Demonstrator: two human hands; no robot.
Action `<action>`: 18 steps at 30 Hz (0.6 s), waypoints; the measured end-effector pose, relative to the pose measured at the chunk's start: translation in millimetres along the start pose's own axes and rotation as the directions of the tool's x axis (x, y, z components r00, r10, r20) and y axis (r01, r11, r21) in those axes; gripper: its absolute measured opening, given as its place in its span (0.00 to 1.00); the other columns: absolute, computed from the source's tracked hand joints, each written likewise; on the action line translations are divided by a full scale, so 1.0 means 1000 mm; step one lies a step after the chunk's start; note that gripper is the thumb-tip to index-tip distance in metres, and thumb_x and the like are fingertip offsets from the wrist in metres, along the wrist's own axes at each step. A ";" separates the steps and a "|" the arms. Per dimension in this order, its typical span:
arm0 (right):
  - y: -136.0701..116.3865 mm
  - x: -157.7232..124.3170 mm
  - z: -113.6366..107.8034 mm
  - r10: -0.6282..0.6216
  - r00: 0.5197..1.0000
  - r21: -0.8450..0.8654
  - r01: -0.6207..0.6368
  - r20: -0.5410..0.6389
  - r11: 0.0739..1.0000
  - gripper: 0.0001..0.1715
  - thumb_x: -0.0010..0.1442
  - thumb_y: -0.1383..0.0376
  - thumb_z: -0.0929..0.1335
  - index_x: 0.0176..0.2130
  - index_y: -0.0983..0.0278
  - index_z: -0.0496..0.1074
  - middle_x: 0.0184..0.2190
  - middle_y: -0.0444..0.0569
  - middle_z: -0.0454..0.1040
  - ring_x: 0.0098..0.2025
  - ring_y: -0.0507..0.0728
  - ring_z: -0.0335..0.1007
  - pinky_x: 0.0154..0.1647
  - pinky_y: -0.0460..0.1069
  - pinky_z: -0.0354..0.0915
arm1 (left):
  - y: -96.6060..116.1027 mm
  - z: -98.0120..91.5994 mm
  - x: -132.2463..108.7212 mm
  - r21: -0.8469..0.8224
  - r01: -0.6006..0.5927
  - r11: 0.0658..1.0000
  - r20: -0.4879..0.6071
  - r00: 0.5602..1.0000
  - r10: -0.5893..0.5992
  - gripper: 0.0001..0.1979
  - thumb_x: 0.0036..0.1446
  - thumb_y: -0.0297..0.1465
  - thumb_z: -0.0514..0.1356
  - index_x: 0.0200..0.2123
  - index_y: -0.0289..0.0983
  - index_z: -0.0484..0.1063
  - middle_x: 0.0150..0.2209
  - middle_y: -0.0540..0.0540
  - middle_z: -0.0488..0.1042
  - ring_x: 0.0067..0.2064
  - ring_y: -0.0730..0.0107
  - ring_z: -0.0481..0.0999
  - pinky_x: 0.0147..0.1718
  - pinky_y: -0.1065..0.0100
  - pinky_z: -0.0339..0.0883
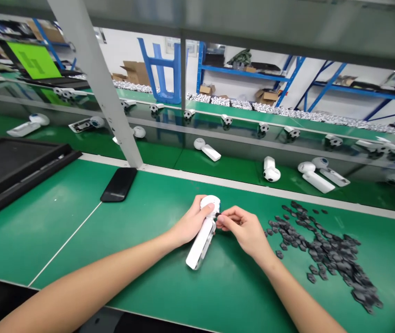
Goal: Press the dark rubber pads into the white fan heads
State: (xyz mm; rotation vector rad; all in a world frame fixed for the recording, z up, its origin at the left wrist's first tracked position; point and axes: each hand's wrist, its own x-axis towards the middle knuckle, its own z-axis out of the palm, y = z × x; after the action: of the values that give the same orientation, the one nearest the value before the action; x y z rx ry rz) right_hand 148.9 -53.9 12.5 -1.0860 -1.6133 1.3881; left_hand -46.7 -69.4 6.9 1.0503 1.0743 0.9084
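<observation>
My left hand (193,221) grips the round head of a white plastic device (200,245), its thumb lying across the head. The device's long flat handle slants down toward me, just above the green bench top. My right hand (244,227) is at the right side of the head, thumb and fingers pinching a small black piece (217,214) against it. Whether the piece is seated in the head cannot be made out. To the right of that hand lies a loose spread of small black pieces (336,252), similar in colour to the one pinched.
A black phone (118,185) lies at the back left, beside a black tray (17,166). Behind a pale ledge, a green conveyor belt (169,162) carries several white devices (318,181). A slanted post (96,78) rises at the bench's back edge. A blue stool (164,69) stands beyond.
</observation>
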 end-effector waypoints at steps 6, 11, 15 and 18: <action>-0.013 -0.006 0.003 -0.083 0.996 -0.260 0.073 -0.030 0.963 0.14 0.65 0.54 0.73 0.34 0.61 0.76 0.31 0.47 0.80 0.32 0.57 0.77 0.32 0.48 0.72 | 0.003 0.001 -0.004 0.361 -0.101 0.927 -0.063 0.989 0.132 0.30 0.73 0.53 0.45 0.68 0.43 0.53 0.51 0.41 0.72 0.50 0.56 0.75 0.53 0.53 0.66; -0.011 -0.007 0.004 -0.153 0.987 -0.408 0.122 -0.043 0.905 0.11 0.65 0.57 0.72 0.33 0.60 0.74 0.30 0.45 0.79 0.31 0.56 0.75 0.32 0.48 0.69 | 0.004 0.004 -0.005 0.415 -0.185 0.891 0.008 0.980 0.199 0.33 0.67 0.52 0.58 0.65 0.39 0.54 0.50 0.42 0.73 0.49 0.56 0.74 0.48 0.59 0.67; 0.000 -0.004 0.003 -0.159 0.987 -0.444 0.126 -0.038 0.887 0.11 0.66 0.57 0.71 0.33 0.60 0.73 0.30 0.44 0.79 0.32 0.56 0.74 0.31 0.47 0.68 | 0.003 0.005 -0.006 0.429 -0.193 0.882 0.027 0.979 0.201 0.36 0.60 0.48 0.67 0.61 0.39 0.56 0.46 0.45 0.73 0.45 0.59 0.74 0.41 0.64 0.66; 0.009 0.000 0.003 -0.173 0.983 -0.423 0.134 -0.055 0.896 0.11 0.66 0.58 0.71 0.34 0.60 0.71 0.31 0.45 0.78 0.33 0.57 0.74 0.31 0.48 0.70 | 0.001 0.005 -0.005 0.444 -0.190 0.875 0.007 0.978 0.209 0.32 0.62 0.46 0.65 0.60 0.37 0.56 0.45 0.45 0.72 0.44 0.59 0.73 0.40 0.64 0.66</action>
State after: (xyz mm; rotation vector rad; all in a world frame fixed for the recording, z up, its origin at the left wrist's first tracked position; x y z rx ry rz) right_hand 147.8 -54.4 3.3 -1.2107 -1.9358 0.8935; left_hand -43.1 -74.9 9.8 1.5514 1.2587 0.8694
